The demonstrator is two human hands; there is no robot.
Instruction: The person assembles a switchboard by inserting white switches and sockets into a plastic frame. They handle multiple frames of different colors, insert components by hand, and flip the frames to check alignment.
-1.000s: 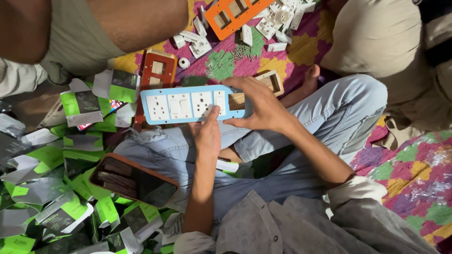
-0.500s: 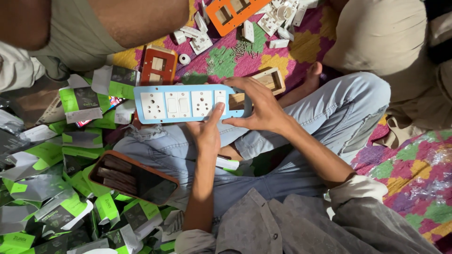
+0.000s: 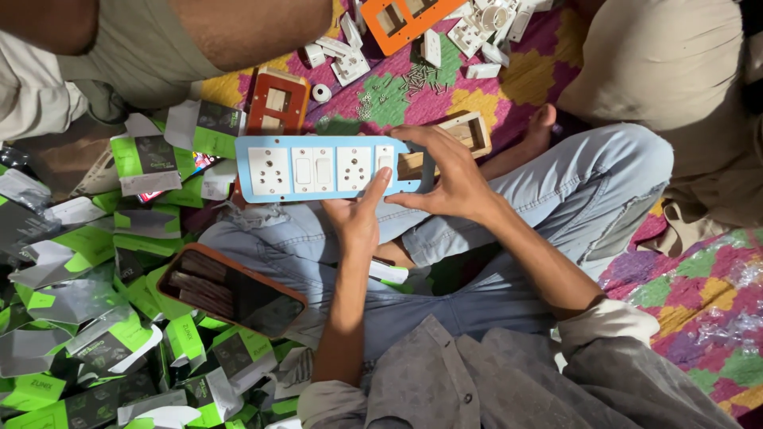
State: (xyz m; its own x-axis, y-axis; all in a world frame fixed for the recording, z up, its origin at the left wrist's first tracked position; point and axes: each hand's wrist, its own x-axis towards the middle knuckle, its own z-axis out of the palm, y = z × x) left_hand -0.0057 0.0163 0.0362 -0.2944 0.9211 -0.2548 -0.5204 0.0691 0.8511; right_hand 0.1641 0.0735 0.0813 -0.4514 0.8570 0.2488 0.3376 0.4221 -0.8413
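Both hands hold a light blue switch plate (image 3: 326, 168) level above the person's crossed legs. The left hand (image 3: 358, 218) supports its lower edge from beneath, fingers up against it; the right hand (image 3: 449, 179) clamps its right end. Green and white boxes (image 3: 95, 318) lie heaped at the left, just beside a brown tray (image 3: 230, 290).
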